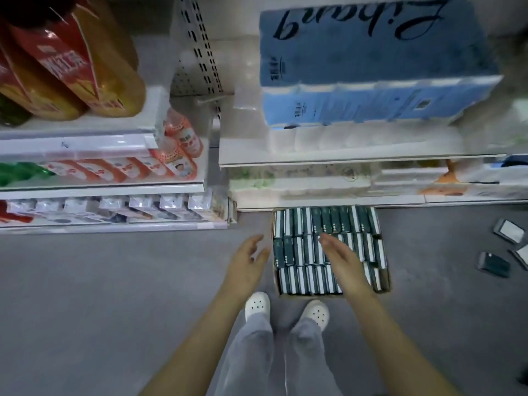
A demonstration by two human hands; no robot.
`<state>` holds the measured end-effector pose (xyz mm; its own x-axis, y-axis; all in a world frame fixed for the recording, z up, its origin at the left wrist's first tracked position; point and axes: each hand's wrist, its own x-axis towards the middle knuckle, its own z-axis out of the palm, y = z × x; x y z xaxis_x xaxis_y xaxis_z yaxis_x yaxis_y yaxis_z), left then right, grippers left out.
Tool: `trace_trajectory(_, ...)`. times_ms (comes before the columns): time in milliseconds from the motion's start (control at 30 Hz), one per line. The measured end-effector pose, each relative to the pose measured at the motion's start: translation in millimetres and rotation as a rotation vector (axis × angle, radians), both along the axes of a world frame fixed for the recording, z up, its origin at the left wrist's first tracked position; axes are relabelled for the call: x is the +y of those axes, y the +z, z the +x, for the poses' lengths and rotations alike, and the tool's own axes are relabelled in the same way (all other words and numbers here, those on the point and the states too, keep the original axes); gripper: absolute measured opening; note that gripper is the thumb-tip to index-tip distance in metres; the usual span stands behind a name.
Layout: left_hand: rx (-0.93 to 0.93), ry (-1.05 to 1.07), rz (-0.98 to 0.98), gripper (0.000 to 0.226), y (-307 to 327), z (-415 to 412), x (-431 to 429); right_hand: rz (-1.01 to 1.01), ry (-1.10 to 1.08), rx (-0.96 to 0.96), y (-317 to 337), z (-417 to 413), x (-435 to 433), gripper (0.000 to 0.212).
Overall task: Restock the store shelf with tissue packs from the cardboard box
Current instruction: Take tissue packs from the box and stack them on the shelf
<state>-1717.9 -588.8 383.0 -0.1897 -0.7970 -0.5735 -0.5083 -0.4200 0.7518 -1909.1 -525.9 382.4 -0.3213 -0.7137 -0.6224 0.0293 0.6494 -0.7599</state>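
You stand on a grey floor [114, 281] facing the store shelf [343, 162]. Its right-hand bay carries a big blue multipack of toilet rolls [371, 52] on the upper ledge, with pale wrapped paper goods on the ledges beneath. The left-hand bay [100, 190] holds red-labelled bottles at the top and rows of orange and white pouches lower down.

The cardboard box [385, 281] sits on the floor with its far edge tight against the foot of the right-hand bay. It is filled with dark green and white tissue packs [297, 252], standing on edge in three rows.

Your right hand [340, 258] reaches over the middle row, fingers straight and held together, palm turned toward the left. Whether it touches the packs cannot be told. Your left hand [245, 261] hangs over the floor just beside the box's left edge, fingers loosely spread and holding nothing.

A few loose tissue packs [494, 264] lie on the floor well apart from the box, near the right edge of the view. Your white clogs [257, 305] stand just short of the box's near edge.
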Motion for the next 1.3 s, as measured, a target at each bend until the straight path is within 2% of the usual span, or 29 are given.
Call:
trace_trajectory(200,-0.044,0.101,0.145,0.039,-99,8,18,0.155,0.111,-0.051,-105,16,5,0.041)
trace_trajectory(433,-0.074,0.171,0.222,0.038,-233,6,33,0.286,0.288,-0.109,-255,33,1,0.042)
trace_trajectory(633,-0.06,0.223,0.261,0.037,-307,12,37,0.345,0.373,-0.039,-342,45,-4,0.041)
trace_trajectory(767,-0.069,0.268,0.285,0.036,-334,19,40,0.341,0.431,-0.025,-370,55,-7,0.042)
trace_trajectory(900,-0.058,0.262,0.306,0.036,-346,21,41,0.349,0.51,0.082,-389,62,-14,0.046)
trace_trajectory(1067,-0.064,0.233,0.299,0.038,-350,18,39,0.402,0.563,0.08,-395,74,-27,0.05)
trace_trajectory(1300,-0.038,0.232,0.302,0.037,-343,14,31,0.449,0.503,0.058,-387,74,-27,0.05)
